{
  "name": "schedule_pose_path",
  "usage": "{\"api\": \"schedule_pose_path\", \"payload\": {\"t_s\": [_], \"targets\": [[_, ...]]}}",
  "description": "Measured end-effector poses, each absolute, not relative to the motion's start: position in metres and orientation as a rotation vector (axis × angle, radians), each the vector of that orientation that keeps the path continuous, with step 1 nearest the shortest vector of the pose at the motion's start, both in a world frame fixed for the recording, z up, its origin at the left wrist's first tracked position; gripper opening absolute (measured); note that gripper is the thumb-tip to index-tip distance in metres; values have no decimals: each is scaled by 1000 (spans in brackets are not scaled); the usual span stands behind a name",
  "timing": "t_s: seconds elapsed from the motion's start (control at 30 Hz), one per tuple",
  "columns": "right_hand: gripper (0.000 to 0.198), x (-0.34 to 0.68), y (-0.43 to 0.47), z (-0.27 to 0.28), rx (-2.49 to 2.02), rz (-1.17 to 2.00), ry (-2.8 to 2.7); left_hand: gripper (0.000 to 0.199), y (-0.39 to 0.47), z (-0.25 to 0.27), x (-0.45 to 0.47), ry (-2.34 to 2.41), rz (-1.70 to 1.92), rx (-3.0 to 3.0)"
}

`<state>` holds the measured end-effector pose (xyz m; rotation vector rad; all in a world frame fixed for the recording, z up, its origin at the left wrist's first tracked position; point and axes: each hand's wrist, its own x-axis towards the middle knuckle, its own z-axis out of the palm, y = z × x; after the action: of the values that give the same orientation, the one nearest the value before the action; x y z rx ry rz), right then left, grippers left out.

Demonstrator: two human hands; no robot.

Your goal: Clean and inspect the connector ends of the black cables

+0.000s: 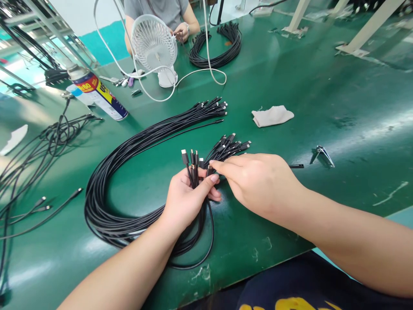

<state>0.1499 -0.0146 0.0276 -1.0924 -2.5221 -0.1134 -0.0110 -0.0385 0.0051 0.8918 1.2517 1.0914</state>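
Observation:
My left hand [187, 193] is closed around several black cables, their plugs [192, 159] standing upright above the fingers. At the right of this handful, the pinched fingertips of my right hand [258, 181] meet one cable plug [209, 170]; its thumb is hidden. More plug ends [230, 146] of the same kind lie just behind my hands. The black cable bundle [100, 185] curves leftward on the green table [322, 112] in a wide U. Its far ends [214, 105] fan out beyond my hands.
A white fan [155, 47] with a white cord and a spray can [100, 94] stand at the back left. Loose cables [58, 137] tangle at left. A pale cloth piece [272, 116] and nail clippers [321, 156] lie right. Opposite sits a person [158, 10] near a coiled bundle [235, 45].

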Motion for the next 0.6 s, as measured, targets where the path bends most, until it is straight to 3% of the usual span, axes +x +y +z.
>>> {"api": "schedule_pose_path", "payload": {"t_s": [0.2,0.47,0.6], "targets": [[30,150,-14,32,-1170,-1,-2524,29,-39,6,-11,1244,1083,893],[18,150,3,38,-1231,789,-2296,23,-38,6,-13,1219,1064,958],[17,151,10,32,-1090,874,-2255,22,-38,5,-13,1192,1059,941]]}}
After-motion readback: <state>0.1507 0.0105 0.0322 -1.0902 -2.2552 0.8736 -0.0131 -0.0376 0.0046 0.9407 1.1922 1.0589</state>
